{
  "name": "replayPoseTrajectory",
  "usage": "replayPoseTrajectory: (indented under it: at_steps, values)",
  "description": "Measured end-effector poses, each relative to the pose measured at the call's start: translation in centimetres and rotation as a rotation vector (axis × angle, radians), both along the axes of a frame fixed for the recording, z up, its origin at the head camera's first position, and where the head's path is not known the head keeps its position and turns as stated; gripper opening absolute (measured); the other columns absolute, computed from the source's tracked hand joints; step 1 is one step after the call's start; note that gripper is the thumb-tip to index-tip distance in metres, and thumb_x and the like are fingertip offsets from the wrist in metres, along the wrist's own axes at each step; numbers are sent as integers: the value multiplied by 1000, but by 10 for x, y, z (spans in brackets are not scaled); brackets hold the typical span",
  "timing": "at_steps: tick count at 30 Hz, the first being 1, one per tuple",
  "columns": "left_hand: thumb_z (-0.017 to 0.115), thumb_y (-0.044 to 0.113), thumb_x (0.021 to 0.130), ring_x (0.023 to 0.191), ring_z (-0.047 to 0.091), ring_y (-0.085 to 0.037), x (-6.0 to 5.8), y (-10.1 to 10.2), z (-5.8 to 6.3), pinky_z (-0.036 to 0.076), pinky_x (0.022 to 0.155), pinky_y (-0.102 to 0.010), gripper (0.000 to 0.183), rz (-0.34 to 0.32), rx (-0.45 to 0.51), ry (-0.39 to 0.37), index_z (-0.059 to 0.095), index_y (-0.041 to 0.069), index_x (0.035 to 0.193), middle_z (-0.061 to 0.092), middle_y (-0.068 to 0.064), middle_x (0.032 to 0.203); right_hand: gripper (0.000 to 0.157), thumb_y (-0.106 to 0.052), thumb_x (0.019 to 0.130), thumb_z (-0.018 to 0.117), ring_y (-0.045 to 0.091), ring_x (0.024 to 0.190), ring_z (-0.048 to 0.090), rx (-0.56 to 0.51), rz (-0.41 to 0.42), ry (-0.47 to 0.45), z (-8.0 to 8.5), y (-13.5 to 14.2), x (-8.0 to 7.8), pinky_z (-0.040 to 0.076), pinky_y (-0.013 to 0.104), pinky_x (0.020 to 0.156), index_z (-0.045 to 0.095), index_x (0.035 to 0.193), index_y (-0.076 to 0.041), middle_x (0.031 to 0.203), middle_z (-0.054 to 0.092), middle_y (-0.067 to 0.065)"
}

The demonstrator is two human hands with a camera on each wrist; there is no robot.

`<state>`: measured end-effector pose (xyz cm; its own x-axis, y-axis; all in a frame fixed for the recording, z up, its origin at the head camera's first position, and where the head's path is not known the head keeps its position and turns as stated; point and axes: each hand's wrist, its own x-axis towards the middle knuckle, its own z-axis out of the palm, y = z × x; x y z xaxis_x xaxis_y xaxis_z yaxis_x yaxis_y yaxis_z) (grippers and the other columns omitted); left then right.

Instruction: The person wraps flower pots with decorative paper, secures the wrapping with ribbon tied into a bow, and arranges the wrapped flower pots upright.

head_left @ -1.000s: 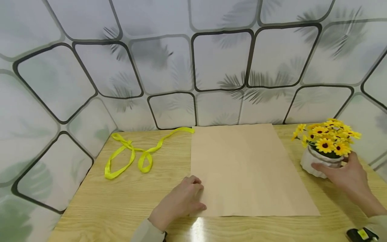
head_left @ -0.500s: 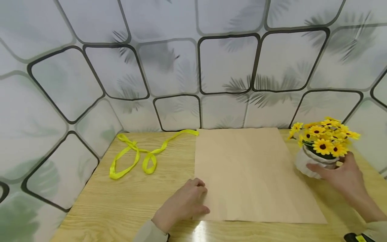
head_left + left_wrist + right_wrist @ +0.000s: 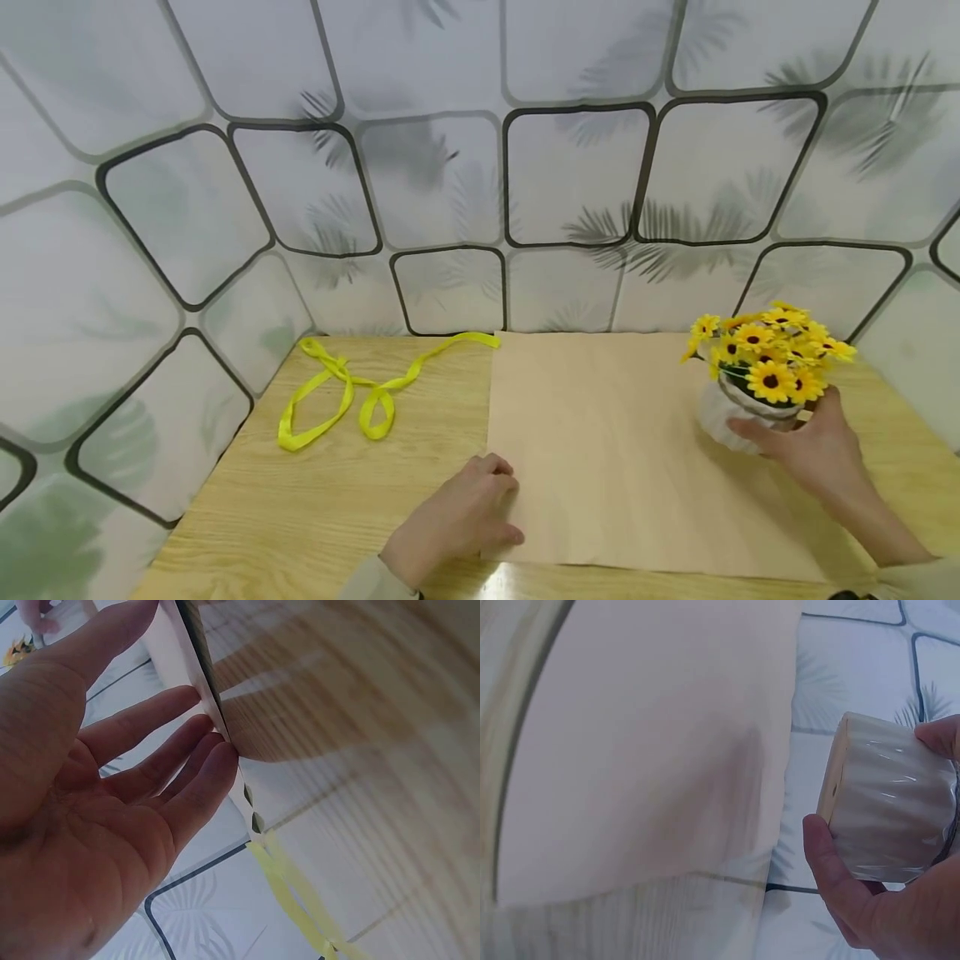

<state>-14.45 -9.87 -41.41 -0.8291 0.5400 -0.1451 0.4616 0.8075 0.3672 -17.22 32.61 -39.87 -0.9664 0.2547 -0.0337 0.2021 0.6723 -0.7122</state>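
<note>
My right hand (image 3: pixel 813 454) grips a white ribbed flowerpot (image 3: pixel 735 421) of yellow artificial sunflowers (image 3: pixel 768 350), held over the right part of a sheet of brown paper (image 3: pixel 600 450). In the right wrist view the pot (image 3: pixel 892 799) is lifted clear, its flat base showing, with thumb and fingers round its sides. My left hand (image 3: pixel 465 512) rests at the paper's near left edge. The left wrist view shows that hand (image 3: pixel 112 787) with its fingers loosely bent, fingertips down on the paper's edge, holding nothing.
A looped yellow ribbon (image 3: pixel 315 417) lies on the wooden table (image 3: pixel 337 508) left of the paper, one end reaching the paper's back left corner. A patterned wall covering (image 3: pixel 570 175) rises behind the table and along its left side.
My right hand has carried the flowerpot left, from the table beside the paper to over its right part. My left hand has stayed at the paper's edge. The head view has tilted slightly.
</note>
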Motion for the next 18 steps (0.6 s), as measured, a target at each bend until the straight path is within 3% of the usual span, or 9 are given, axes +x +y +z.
replayPoseTrajectory:
  at_steps: [7,18]
  values:
    - [85,41,83,116,57,-14,0,-1,-1,54,98,-28,51,-4,2,11,72,11,123,60,0,132,126,-56,88,75,67,136,28,-23,31,-24,4,-19,-5,37,74,96,-12,159,3,156,17,46]
    - [85,39,84,114,57,-15,1,-2,-1,54,96,-26,51,-18,12,41,72,8,123,61,-3,131,124,-53,87,78,60,136,36,-61,116,16,4,-57,-16,43,68,95,-7,160,-1,156,24,42]
